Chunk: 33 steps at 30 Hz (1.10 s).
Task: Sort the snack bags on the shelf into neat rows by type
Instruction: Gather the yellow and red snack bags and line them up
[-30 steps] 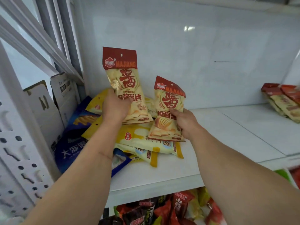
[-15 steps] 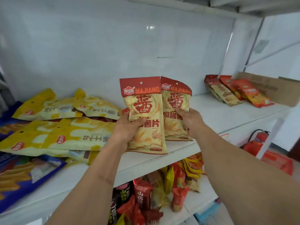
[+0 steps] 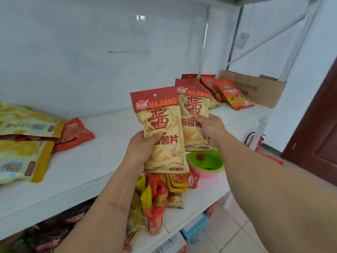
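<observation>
Two matching chip bags in hand, one per side, both upright with the fronts toward me. My left hand (image 3: pixel 141 148) grips the near chip bag (image 3: pixel 160 132) at mid-height, thumb across the front. My right hand (image 3: pixel 209 128) pinches the far chip bag (image 3: pixel 193 110) at its right edge, tucked just behind and overlapping the first. I judge they are held face-up together so the type can be checked before placing.

Shelf (image 3: pixel 102 143): white, bare in the middle. Right end: a row of red bags (image 3: pixel 228 92) lying beside a cardboard box (image 3: pixel 259 88), which looks like the spot for this type. Left end: yellow bags (image 3: pixel 23 143) piled loosely over an orange bag (image 3: pixel 76 134), not yet sorted.

Lower shelf: mixed small packets (image 3: pixel 158 194) and a green-and-pink bowl (image 3: pixel 207 165).

Next, as I read it: carry both bags right and lay them in line.
</observation>
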Available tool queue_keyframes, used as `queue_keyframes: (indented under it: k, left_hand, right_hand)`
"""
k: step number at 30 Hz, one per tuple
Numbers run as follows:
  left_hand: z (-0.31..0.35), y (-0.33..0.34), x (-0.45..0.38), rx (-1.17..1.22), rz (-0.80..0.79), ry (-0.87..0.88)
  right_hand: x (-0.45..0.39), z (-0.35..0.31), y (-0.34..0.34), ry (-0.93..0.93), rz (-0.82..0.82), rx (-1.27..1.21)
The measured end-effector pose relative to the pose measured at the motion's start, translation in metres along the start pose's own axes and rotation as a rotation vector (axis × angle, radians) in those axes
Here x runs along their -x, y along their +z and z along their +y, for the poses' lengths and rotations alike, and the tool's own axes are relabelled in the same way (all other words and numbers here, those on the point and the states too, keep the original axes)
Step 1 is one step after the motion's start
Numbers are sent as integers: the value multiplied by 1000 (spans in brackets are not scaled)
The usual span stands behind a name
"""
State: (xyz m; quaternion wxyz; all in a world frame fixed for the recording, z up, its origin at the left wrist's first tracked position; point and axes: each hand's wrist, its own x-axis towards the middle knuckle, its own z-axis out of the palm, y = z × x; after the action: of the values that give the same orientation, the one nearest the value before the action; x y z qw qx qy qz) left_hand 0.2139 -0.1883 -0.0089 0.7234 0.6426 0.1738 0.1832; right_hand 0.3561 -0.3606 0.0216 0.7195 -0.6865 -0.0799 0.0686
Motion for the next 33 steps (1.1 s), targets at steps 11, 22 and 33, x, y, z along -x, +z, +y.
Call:
queue_keyframes:
  k: [11, 22, 33]
  left_hand:
    - [-6, 105, -88, 35, -43, 3]
    - [-4, 161, -192, 12, -45, -15]
    - [-15, 222, -256, -13, 135, 2]
  right_hand:
    - [-109, 5, -77, -2, 70, -1]
    - [-225, -3, -108, -2, 34, 19]
    - [-355, 18, -145, 3, -149, 163]
